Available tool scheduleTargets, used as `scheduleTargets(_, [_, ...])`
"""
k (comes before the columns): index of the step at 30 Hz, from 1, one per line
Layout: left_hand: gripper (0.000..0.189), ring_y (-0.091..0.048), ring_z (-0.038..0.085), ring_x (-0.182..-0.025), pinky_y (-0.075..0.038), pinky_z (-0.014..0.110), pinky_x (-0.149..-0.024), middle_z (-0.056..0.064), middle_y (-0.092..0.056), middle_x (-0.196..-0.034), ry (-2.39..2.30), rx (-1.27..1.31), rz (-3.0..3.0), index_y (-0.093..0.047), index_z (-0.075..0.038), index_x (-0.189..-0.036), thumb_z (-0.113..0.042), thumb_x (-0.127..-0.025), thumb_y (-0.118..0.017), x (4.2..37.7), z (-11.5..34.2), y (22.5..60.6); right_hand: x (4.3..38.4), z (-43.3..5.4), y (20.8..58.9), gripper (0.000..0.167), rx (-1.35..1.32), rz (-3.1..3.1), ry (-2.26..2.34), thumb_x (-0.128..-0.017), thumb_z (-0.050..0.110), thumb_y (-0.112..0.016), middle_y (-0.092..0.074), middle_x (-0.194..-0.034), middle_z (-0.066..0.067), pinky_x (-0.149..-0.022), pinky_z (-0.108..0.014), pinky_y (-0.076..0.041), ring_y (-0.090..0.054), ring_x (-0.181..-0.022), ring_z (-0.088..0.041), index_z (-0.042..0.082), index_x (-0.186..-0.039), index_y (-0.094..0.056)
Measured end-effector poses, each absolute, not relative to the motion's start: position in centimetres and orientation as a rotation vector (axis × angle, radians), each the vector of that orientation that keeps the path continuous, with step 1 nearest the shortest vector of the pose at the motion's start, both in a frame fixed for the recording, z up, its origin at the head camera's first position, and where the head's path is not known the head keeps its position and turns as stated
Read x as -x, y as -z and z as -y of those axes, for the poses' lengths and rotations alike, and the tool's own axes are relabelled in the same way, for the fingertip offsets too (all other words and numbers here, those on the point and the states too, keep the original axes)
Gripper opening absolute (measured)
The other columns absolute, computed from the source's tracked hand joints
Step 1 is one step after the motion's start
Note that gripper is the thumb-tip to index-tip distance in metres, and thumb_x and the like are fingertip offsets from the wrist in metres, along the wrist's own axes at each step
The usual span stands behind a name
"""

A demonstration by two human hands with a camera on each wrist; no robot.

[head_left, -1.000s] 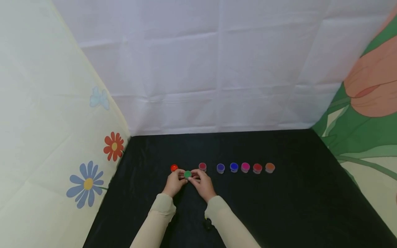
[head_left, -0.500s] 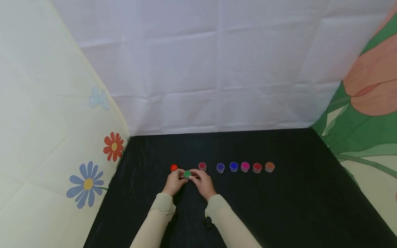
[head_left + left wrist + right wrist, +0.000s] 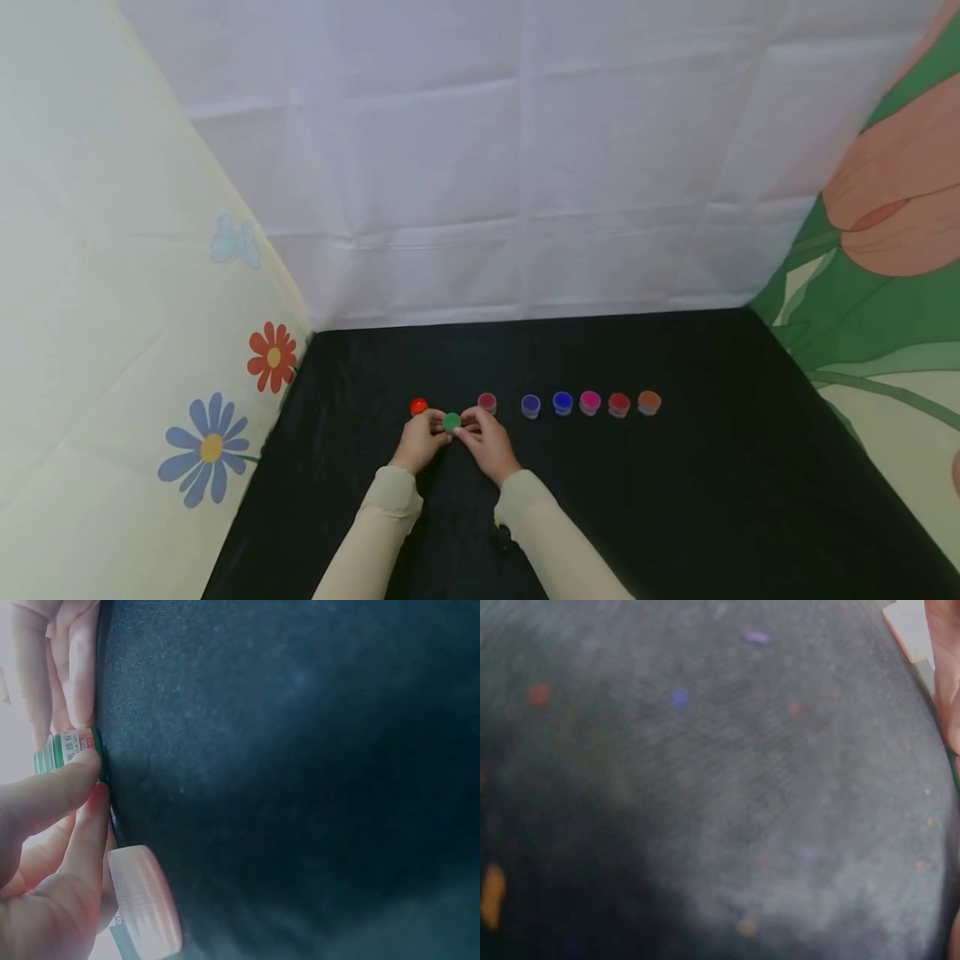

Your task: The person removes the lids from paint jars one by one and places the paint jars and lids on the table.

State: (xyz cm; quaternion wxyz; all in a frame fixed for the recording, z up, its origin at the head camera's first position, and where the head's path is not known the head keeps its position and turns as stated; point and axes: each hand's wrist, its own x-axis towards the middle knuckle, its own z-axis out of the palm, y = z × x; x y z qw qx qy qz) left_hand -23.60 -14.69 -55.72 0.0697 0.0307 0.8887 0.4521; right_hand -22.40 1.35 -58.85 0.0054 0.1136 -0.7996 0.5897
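Observation:
Both hands meet over a small green-lidded paint pot (image 3: 452, 422) left of the middle of the black table. My left hand (image 3: 415, 442) pinches it from the left, thumb and fingers on its side. From the right, my right hand (image 3: 491, 445) holds it with thumb and fingertips. In the left wrist view the labelled green pot (image 3: 73, 748) shows between the fingers of both hands. A red-orange pot (image 3: 418, 406) stands just beyond the left hand. Behind the right fingertips is a dark red pot (image 3: 487, 402). Only the edge of the right hand (image 3: 948, 671) enters the right wrist view.
Farther right along the same row stand a violet pot (image 3: 531, 406), a blue pot (image 3: 562, 403), a pink pot (image 3: 589, 403), a red pot (image 3: 618, 405) and an orange-brown pot (image 3: 649, 403). A white cloth (image 3: 405, 167) hangs behind the black table (image 3: 720, 483).
The head view has shifted slightly. Both hands keep hold of the green-lidded paint pot in the same place, and the row of pots is unchanged.

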Motion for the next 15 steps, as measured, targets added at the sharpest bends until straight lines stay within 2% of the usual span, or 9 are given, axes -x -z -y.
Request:
scheduleTargets(6, [0.026,-0.067,0.035,-0.104,-0.055,0.046,-0.09,0.02,-0.069,-0.109,-1.37,-0.105,-2.683,-0.062,0.007,-0.112,0.003,-0.089,-0.074,23.58,14.71,55.74,22.46,-1.4,59.28,0.017,-0.442,2.466,-1.776,-0.102,0.017,-0.063,-0.063,-0.111,-0.013,-0.084,-0.04,-0.058,-0.066,-0.098,-0.024,0.004,-0.112,-0.059])
scheduleTargets(15, [0.026,-0.067,0.035,-0.103,-0.055,0.046,-0.089,0.021,-0.069,-0.108,-1.366,-0.122,-2.689,-0.062,0.007,-0.111,0.004,-0.088,-0.074,23.65,14.68,55.85,22.42,-1.37,58.94,0.018,-0.34,2.505,-1.849,-0.099,0.013,-0.066,-0.064,-0.115,-0.013,-0.088,-0.041,-0.057,-0.066,-0.103,-0.028,0.005,-0.115,-0.062])
